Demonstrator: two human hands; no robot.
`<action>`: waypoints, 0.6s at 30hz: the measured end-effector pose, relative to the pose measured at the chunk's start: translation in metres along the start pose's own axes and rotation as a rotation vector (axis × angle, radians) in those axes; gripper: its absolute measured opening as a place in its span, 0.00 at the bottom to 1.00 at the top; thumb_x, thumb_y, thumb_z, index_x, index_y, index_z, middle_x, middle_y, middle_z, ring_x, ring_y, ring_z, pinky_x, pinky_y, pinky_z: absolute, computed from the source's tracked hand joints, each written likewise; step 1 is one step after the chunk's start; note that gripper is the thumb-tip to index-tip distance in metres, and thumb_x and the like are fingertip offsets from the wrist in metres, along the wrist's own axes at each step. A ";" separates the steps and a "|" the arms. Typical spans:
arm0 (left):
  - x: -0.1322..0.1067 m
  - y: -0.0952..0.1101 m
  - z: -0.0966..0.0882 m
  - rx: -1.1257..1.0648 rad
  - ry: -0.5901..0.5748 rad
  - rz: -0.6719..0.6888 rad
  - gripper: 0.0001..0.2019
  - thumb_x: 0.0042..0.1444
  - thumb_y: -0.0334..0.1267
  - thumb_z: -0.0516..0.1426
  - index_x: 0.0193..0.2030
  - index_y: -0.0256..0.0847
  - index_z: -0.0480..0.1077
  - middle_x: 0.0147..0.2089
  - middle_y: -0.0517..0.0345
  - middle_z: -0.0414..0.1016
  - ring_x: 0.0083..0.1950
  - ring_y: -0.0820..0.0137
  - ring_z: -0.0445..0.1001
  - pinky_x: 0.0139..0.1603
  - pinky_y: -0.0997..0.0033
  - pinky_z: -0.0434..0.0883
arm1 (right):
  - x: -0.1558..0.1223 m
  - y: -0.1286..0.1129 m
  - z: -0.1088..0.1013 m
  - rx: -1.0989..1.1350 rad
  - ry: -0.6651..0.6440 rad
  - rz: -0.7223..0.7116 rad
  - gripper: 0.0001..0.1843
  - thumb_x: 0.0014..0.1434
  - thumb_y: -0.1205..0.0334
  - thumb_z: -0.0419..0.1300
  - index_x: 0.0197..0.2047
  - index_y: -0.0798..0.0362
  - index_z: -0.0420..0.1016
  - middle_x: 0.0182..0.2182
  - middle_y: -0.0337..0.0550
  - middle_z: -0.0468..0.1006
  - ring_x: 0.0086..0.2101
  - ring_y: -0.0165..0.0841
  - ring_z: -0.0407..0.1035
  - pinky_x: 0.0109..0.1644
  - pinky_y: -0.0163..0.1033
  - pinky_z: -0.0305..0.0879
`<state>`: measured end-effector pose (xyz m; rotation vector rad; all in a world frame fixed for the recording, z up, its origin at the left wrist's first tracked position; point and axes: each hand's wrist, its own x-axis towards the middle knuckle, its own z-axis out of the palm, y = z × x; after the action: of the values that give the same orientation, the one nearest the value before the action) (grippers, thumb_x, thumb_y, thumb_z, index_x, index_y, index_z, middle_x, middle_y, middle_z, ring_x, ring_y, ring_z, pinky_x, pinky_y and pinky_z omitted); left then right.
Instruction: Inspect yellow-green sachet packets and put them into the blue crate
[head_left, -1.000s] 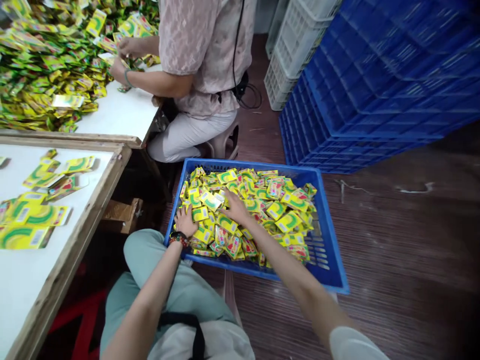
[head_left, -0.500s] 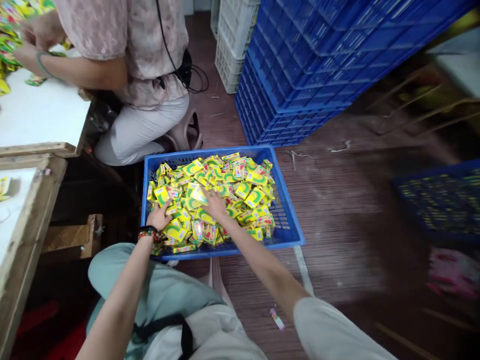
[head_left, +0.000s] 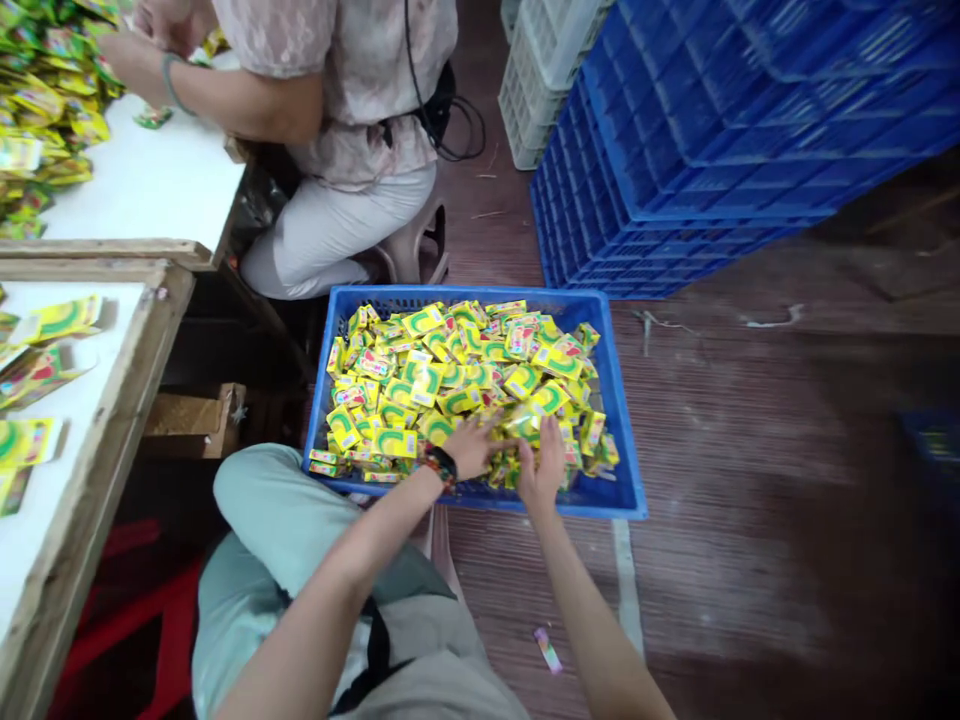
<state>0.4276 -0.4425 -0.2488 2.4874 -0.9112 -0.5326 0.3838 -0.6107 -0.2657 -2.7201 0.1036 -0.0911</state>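
Note:
A blue plastic crate (head_left: 628,440) on the floor in front of me holds a heap of small yellow-and-green boxes (head_left: 420,385). My left hand (head_left: 471,448), with a dark band and beads at the wrist, lies on the boxes near the crate's front side, fingers stretched out. Just to its right, my right hand (head_left: 544,468) rests among the boxes by the front rim, thumb apart from the fingers. A blurred yellow box (head_left: 523,424) sits between the two hands at the fingertips; neither hand is plainly gripping it.
Tall stacked blue crates (head_left: 675,130) stand behind to the right, beside white crates (head_left: 551,70). Another person (head_left: 360,120) sits at a white table (head_left: 150,190) bearing a pile of packets (head_left: 52,120). A wood-edged table (head_left: 135,370) is on my left. A small wrapper (head_left: 547,650) lies on the floor.
My left hand has moved right across the heap from the crate's left side. My right hand has shifted from mid-heap toward the front right. The view has swung slightly left.

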 end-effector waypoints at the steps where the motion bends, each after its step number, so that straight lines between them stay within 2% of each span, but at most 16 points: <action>1: 0.004 0.006 0.003 -0.001 0.018 0.045 0.21 0.55 0.34 0.55 0.57 0.45 0.70 0.72 0.49 0.49 0.64 0.49 0.59 0.61 0.46 0.62 | -0.003 -0.007 0.005 0.003 -0.023 -0.063 0.33 0.67 0.53 0.36 0.72 0.52 0.38 0.68 0.53 0.51 0.66 0.45 0.46 0.63 0.55 0.52; 2: 0.004 0.008 0.004 -0.010 0.036 0.072 0.19 0.54 0.33 0.55 0.54 0.44 0.72 0.72 0.49 0.50 0.66 0.48 0.56 0.63 0.46 0.59 | -0.005 -0.011 0.009 -0.016 -0.064 -0.109 0.32 0.68 0.53 0.37 0.72 0.51 0.41 0.68 0.52 0.52 0.66 0.45 0.47 0.63 0.55 0.52; 4: -0.011 0.001 0.000 -0.051 0.077 0.031 0.17 0.54 0.30 0.54 0.48 0.44 0.76 0.70 0.52 0.54 0.68 0.52 0.55 0.64 0.49 0.58 | -0.009 -0.008 0.017 -0.096 -0.170 -0.125 0.30 0.68 0.53 0.38 0.71 0.48 0.47 0.66 0.51 0.58 0.65 0.47 0.49 0.63 0.57 0.51; 6: -0.043 -0.019 -0.013 -0.085 0.120 -0.103 0.17 0.55 0.29 0.54 0.49 0.46 0.75 0.68 0.51 0.58 0.67 0.57 0.57 0.65 0.52 0.59 | -0.010 0.005 0.023 -0.173 -0.230 -0.057 0.29 0.67 0.52 0.40 0.69 0.46 0.53 0.64 0.51 0.62 0.63 0.52 0.50 0.61 0.63 0.50; 8: -0.084 -0.047 -0.032 -0.061 0.134 -0.246 0.19 0.56 0.35 0.56 0.55 0.43 0.71 0.67 0.46 0.59 0.67 0.54 0.56 0.65 0.48 0.57 | -0.008 0.018 0.024 -0.211 -0.222 0.038 0.28 0.67 0.55 0.41 0.69 0.46 0.55 0.64 0.53 0.61 0.63 0.57 0.50 0.59 0.69 0.47; 9: -0.106 -0.061 -0.041 -0.019 0.096 -0.338 0.26 0.54 0.40 0.59 0.60 0.43 0.66 0.68 0.45 0.55 0.68 0.52 0.53 0.66 0.47 0.56 | -0.005 0.022 0.024 -0.220 -0.190 0.110 0.28 0.66 0.58 0.42 0.69 0.47 0.54 0.65 0.54 0.60 0.63 0.58 0.48 0.58 0.71 0.46; 11: -0.147 -0.086 -0.058 0.076 -0.079 -0.560 0.43 0.43 0.46 0.66 0.66 0.45 0.56 0.71 0.44 0.48 0.71 0.47 0.47 0.66 0.45 0.55 | 0.005 0.018 0.023 -0.209 -0.115 0.229 0.31 0.64 0.64 0.42 0.70 0.50 0.49 0.66 0.58 0.56 0.63 0.62 0.46 0.56 0.76 0.43; 12: -0.164 -0.095 -0.064 0.106 -0.203 -0.655 0.48 0.38 0.46 0.68 0.67 0.46 0.53 0.71 0.43 0.46 0.70 0.45 0.48 0.64 0.45 0.57 | 0.011 0.008 0.023 -0.173 -0.111 0.218 0.34 0.63 0.66 0.42 0.71 0.53 0.45 0.66 0.62 0.55 0.63 0.64 0.45 0.54 0.78 0.40; 13: -0.177 -0.102 -0.067 0.118 -0.280 -0.710 0.49 0.35 0.43 0.70 0.66 0.44 0.55 0.70 0.40 0.49 0.68 0.43 0.53 0.62 0.46 0.60 | 0.015 -0.008 0.025 -0.124 -0.133 0.158 0.35 0.62 0.66 0.43 0.72 0.54 0.43 0.65 0.64 0.54 0.63 0.65 0.45 0.54 0.79 0.39; 14: -0.188 -0.107 -0.069 0.124 -0.342 -0.741 0.46 0.35 0.40 0.69 0.64 0.42 0.59 0.68 0.38 0.54 0.65 0.43 0.59 0.60 0.47 0.63 | 0.019 -0.028 0.027 -0.066 -0.182 0.052 0.36 0.61 0.66 0.44 0.72 0.55 0.42 0.65 0.64 0.54 0.63 0.64 0.46 0.56 0.77 0.38; 15: -0.195 -0.111 -0.069 0.121 -0.384 -0.747 0.40 0.36 0.38 0.68 0.60 0.40 0.63 0.64 0.37 0.61 0.62 0.45 0.64 0.58 0.49 0.65 | 0.020 -0.052 0.032 -0.004 -0.265 -0.105 0.36 0.61 0.64 0.46 0.72 0.54 0.43 0.65 0.63 0.55 0.62 0.61 0.48 0.59 0.74 0.39; 16: -0.198 -0.112 -0.069 0.114 -0.408 -0.737 0.32 0.40 0.36 0.66 0.56 0.40 0.68 0.59 0.38 0.67 0.58 0.47 0.69 0.56 0.51 0.67 | 0.019 -0.078 0.038 0.037 -0.329 -0.226 0.36 0.61 0.61 0.49 0.71 0.51 0.46 0.64 0.57 0.58 0.62 0.56 0.51 0.62 0.66 0.43; 18: -0.199 -0.114 -0.068 0.102 -0.447 -0.709 0.19 0.47 0.34 0.60 0.48 0.41 0.73 0.49 0.43 0.75 0.52 0.52 0.74 0.53 0.56 0.69 | 0.012 -0.130 0.055 0.093 -0.440 -0.427 0.38 0.57 0.55 0.57 0.69 0.46 0.52 0.62 0.50 0.64 0.60 0.48 0.56 0.63 0.53 0.50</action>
<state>0.3774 -0.2120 -0.2116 2.8032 -0.1484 -1.3339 0.4075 -0.4714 -0.2624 -2.5568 -0.5901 0.3687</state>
